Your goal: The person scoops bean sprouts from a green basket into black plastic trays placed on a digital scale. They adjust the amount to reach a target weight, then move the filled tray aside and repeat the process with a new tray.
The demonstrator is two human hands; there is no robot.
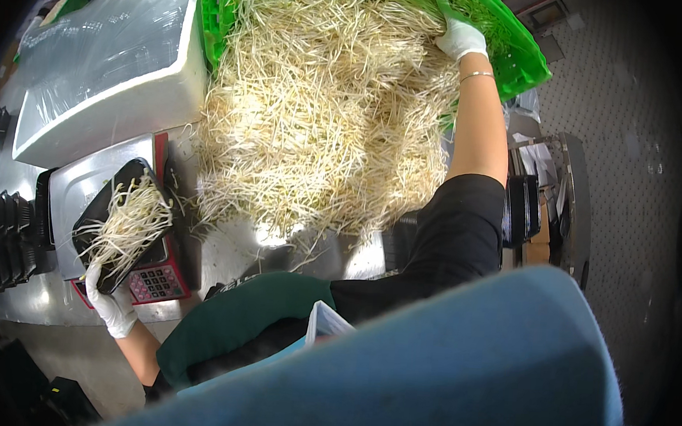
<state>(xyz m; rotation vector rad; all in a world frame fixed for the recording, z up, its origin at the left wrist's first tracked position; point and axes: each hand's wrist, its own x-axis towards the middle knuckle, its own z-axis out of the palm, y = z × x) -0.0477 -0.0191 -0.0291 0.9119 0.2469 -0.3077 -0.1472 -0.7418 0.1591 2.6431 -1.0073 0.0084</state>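
A heap of bean sprouts (317,118) spreads from a green plastic crate (517,65) onto the metal table. My right hand, in a white glove (462,37), touches the sprouts at the crate's right side; its fingers are partly hidden there, thumb spread. At the lower left my gloved left hand (108,304) grips the near end of a black plastic tray (101,207). Loose sprouts (135,224) fill the tray and hang over its rim. The tray is tilted over the metal pan of a red digital scale (155,283); whether it rests on the pan is unclear.
A white foam box (131,97) with clear plastic film stands at the back left. Stacked black trays (0,233) lie left of the scale. On the right are more black trays (521,211) and a cart (576,204) with papers. Blue fabric fills the lower foreground.
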